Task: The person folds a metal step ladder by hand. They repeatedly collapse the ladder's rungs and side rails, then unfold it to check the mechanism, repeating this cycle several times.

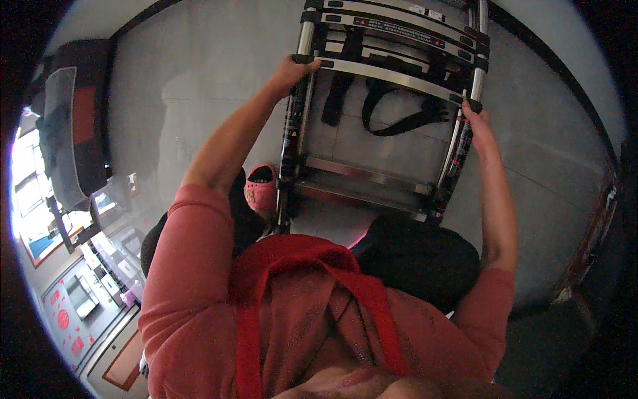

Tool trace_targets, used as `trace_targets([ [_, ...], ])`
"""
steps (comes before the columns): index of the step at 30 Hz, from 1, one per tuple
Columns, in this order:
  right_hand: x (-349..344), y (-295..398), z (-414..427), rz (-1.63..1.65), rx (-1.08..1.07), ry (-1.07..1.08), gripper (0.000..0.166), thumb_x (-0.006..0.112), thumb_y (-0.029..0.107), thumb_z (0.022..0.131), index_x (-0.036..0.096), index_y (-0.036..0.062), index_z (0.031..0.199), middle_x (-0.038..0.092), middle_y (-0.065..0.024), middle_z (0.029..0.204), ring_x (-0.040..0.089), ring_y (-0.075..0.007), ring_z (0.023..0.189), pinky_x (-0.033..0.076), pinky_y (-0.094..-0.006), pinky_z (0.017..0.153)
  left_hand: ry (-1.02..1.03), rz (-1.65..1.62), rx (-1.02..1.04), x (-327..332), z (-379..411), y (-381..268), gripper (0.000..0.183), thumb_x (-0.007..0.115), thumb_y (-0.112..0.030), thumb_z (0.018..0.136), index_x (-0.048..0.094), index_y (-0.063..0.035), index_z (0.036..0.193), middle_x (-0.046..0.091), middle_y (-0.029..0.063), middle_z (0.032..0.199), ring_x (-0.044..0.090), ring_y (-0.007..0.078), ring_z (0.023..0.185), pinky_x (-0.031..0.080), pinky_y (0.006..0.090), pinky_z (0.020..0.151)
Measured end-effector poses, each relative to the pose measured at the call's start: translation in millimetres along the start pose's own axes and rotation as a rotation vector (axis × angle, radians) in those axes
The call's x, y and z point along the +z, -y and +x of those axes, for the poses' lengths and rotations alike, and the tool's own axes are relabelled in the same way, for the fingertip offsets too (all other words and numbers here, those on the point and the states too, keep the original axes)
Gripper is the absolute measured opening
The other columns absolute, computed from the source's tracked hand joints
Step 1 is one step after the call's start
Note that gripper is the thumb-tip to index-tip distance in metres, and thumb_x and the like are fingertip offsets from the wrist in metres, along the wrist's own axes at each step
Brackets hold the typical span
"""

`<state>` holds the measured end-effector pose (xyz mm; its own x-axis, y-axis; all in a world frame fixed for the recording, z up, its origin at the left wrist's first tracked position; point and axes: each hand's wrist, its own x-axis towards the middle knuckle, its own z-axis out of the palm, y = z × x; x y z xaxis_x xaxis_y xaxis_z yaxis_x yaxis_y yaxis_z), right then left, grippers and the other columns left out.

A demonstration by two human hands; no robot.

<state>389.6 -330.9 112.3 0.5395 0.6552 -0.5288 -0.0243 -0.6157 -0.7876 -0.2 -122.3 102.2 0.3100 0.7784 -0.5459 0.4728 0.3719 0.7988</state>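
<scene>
In front of me is an aluminium telescopic ladder (394,76) with black plastic joints, its upper rungs lying close together. My left hand (294,76) grips its left side at the joint of the lowest rung in that stack, thumb on the rung's end by a black latch. On the opposite side, my right hand (477,122) holds the joint at the other end of the same rung, thumb up against the rail. Below, a wide gap separates this rung from two metal crosspieces (364,174) nearer my knees. A black strap (386,130) makes a loop seen between the rails.
Grey tiles (209,95) cover the floor around the ladder. A pink clog (260,189) is on my foot beside the left rail. Dark furniture with a grey cover (65,139) stands at left, near a bright window (32,184). Dark trim runs along the wall's foot at right.
</scene>
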Motion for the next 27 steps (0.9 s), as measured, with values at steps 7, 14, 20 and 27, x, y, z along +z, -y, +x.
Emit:
trace_targets([
  [7, -9.5, -9.8, 22.1, -0.001, 0.021, 0.073, 0.041, 0.068, 0.036, 0.071, 0.054, 0.0038, 0.093, 0.057, -0.0034, 0.078, 0.052, -0.0152, 0.068, 0.041, -0.0283, 0.062, 0.039, 0.079, 0.001, -8.6, 18.5, 8.4, 0.050, 0.068, -0.038, 0.071, 0.055, 0.0041, 0.096, 0.060, 0.0077, 0.085, 0.055, 0.0159, 0.075, 0.045, 0.0290, 0.068],
  [14, -7.1, 25.0, 13.5, -0.118, -0.120, 0.101, 0.050, 0.071, 0.037, 0.068, 0.054, 0.0012, 0.099, 0.058, -0.0051, 0.088, 0.054, -0.0151, 0.078, 0.041, -0.0285, 0.073, 0.128, 0.080, -0.014, -17.3, 6.8, -9.9, 0.055, 0.069, -0.038, 0.071, 0.051, 0.0041, 0.103, 0.058, 0.0070, 0.086, 0.053, 0.0126, 0.077, 0.044, 0.0261, 0.069],
  [20, -5.1, 23.5, 18.7, -0.231, -0.123, 0.168, 0.048, 0.073, 0.040, 0.064, 0.057, 0.0026, 0.090, 0.059, -0.0041, 0.082, 0.055, -0.0148, 0.074, 0.044, -0.0288, 0.065, 0.233, -0.001, -0.044, -18.3, 2.1, -17.9, 0.049, 0.068, -0.033, 0.073, 0.052, 0.0028, 0.104, 0.059, 0.0062, 0.088, 0.055, 0.0130, 0.077, 0.044, 0.0265, 0.071],
  [27, 1.7, 29.4, 18.3, -0.200, -0.094, 0.175, 0.051, 0.075, 0.040, 0.062, 0.054, 0.0017, 0.090, 0.059, -0.0049, 0.083, 0.055, -0.0165, 0.074, 0.044, -0.0293, 0.063, 0.133, 0.056, -0.048, -11.6, 8.5, -13.1, 0.048, 0.069, -0.032, 0.072, 0.054, 0.0033, 0.100, 0.059, 0.0077, 0.088, 0.054, 0.0155, 0.081, 0.042, 0.0285, 0.075],
])
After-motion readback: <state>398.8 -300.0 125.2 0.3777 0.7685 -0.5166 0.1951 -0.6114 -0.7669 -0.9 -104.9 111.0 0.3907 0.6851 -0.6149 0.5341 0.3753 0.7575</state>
